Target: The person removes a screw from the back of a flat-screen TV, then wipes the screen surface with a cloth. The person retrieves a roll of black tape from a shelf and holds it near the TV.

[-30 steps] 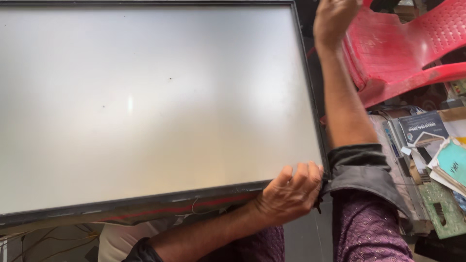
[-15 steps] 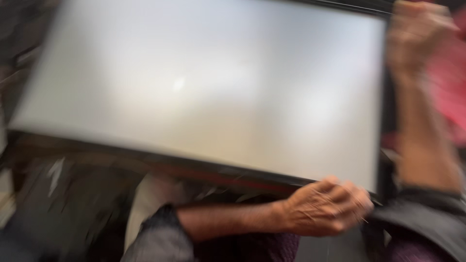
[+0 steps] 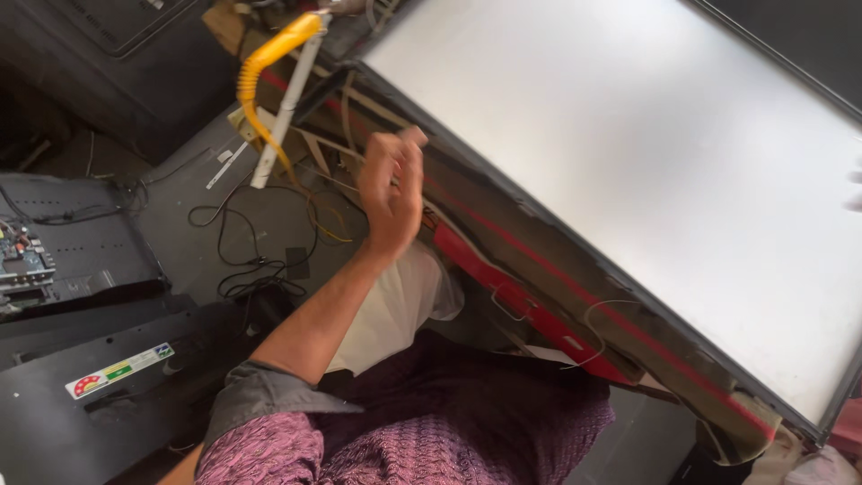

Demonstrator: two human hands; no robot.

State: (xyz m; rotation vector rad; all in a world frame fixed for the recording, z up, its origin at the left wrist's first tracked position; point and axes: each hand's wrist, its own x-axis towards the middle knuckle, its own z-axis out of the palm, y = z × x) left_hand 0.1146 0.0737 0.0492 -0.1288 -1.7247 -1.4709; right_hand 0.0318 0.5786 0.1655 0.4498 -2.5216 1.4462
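**Display panel tilted on edge, left hand off it**

- Large flat display panel (image 3: 646,171), white diffuser face up, sits tilted: its lower long edge, with dark bezel and red strip (image 3: 530,301), rests near the person's lap, probably so the underside wiring stays reachable.
- Left hand (image 3: 392,193) raised just beside that lower edge, fingers (image 3: 406,148) loosely curled, gripping nothing; whether it touches the bezel can't be told.
- Right hand (image 3: 854,190): only blurred fingertips at the frame's right edge, over the panel face. Likely steadying it; grip state can't be told.
- Yellow-handled tool (image 3: 269,67) lies beyond the hand, near the panel's upper-left corner.
- Loose black cables (image 3: 238,242) on the floor; black back cover (image 3: 81,395) with sticker lower left; circuit board (image 3: 20,256) at far left.
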